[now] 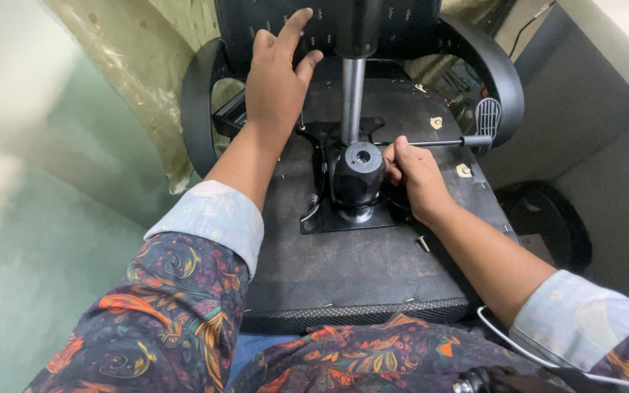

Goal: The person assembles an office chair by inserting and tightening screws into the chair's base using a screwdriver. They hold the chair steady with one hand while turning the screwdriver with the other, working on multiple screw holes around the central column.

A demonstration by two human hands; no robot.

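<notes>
An office chair lies upside down with its dark seat underside (362, 262) facing me. A black tilt mechanism (358, 178) is mounted in its middle, and a silver gas cylinder (352, 98) rises from it. My left hand (277, 73) rests flat with fingers spread on the far part of the seat, left of the cylinder. My right hand (415, 178) pinches the metal lever rod (438, 143) right beside the mechanism. That rod ends in a grey paddle handle (487, 120).
Black curved armrests stand at the left (194, 102) and right (496, 65). A loose bolt (423, 243) lies on the seat underside near my right wrist. A gold patterned cloth (140, 65) hangs at the left, a dark round base (547, 218) sits at the right.
</notes>
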